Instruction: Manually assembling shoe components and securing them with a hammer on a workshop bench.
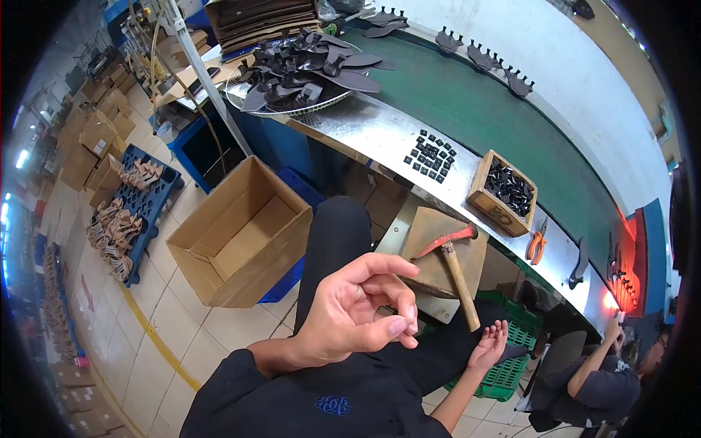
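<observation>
My left hand is raised in front of my body, its fingers loosely curled and apart, and nothing shows in it. Lower and to the right, my right hand rests palm up with slack, half-bent fingers, holding nothing. Between the hands and the bench, a hammer with a red head and wooden handle lies on a worn brown block. Its handle end overhangs the block toward my right hand. Neither hand touches the hammer.
Small black square pieces, a wooden box of black parts and orange-handled pliers lie along the metal bench edge. Dark soles fill a wire basket. An open carton stands left. A co-worker sits at right.
</observation>
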`<control>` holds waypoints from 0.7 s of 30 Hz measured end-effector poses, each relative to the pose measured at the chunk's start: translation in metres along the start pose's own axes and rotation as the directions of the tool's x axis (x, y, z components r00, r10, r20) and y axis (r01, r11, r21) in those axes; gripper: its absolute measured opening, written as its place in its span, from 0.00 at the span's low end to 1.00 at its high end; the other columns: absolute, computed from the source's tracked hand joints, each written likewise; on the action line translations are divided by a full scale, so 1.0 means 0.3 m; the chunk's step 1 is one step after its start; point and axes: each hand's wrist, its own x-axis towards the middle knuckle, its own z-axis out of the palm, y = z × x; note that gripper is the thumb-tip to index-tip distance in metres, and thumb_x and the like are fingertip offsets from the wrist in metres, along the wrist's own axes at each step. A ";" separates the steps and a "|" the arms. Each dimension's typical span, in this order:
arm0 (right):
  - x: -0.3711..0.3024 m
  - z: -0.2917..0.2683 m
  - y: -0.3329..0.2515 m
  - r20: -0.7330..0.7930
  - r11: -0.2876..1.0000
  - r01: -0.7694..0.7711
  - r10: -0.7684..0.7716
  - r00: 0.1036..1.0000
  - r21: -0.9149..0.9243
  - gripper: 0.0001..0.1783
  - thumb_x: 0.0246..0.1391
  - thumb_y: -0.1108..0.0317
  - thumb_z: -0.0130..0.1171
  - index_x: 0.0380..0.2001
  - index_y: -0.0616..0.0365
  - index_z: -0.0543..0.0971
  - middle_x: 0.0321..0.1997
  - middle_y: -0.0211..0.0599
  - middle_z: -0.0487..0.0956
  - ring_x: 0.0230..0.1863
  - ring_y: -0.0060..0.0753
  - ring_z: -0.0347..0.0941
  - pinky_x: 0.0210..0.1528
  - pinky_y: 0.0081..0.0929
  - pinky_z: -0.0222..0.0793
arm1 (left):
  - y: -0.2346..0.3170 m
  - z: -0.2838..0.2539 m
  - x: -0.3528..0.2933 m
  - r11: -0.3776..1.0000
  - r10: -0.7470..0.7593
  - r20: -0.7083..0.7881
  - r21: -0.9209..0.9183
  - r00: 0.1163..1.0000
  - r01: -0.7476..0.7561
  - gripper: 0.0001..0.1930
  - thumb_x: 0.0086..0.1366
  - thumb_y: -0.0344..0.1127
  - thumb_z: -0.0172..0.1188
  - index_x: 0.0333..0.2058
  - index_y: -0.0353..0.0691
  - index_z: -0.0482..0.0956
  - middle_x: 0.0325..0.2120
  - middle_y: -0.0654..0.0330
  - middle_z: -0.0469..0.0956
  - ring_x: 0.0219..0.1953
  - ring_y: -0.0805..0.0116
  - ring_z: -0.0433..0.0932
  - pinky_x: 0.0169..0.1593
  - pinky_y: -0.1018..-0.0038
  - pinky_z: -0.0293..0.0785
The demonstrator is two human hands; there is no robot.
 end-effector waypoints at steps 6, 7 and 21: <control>-0.013 0.030 -0.007 0.053 0.994 -0.008 0.002 0.999 0.105 0.19 0.68 0.69 0.46 0.59 0.63 0.69 0.52 0.40 0.76 0.47 0.27 0.73 0.52 0.27 0.73 | 0.000 0.051 -0.090 0.998 -0.009 0.069 0.069 0.998 0.005 0.25 0.60 0.18 0.63 0.54 0.33 0.66 0.36 0.55 0.76 0.37 0.71 0.78 0.41 0.74 0.82; -0.020 0.044 -0.016 0.069 0.993 -0.014 0.005 0.998 0.120 0.19 0.68 0.70 0.47 0.59 0.63 0.69 0.52 0.40 0.77 0.47 0.27 0.73 0.52 0.27 0.73 | -0.003 0.058 -0.105 0.997 -0.013 0.083 0.076 0.996 0.006 0.25 0.60 0.18 0.63 0.54 0.33 0.66 0.36 0.55 0.76 0.37 0.71 0.78 0.41 0.74 0.82; -0.064 0.109 -0.031 0.166 0.992 0.035 -0.055 0.985 0.122 0.16 0.65 0.73 0.46 0.53 0.67 0.73 0.46 0.48 0.80 0.42 0.33 0.79 0.49 0.33 0.77 | -0.144 0.024 -0.124 0.898 0.143 0.040 0.416 0.989 -0.146 0.20 0.57 0.15 0.61 0.34 0.44 0.58 0.32 0.54 0.75 0.30 0.74 0.73 0.36 0.80 0.74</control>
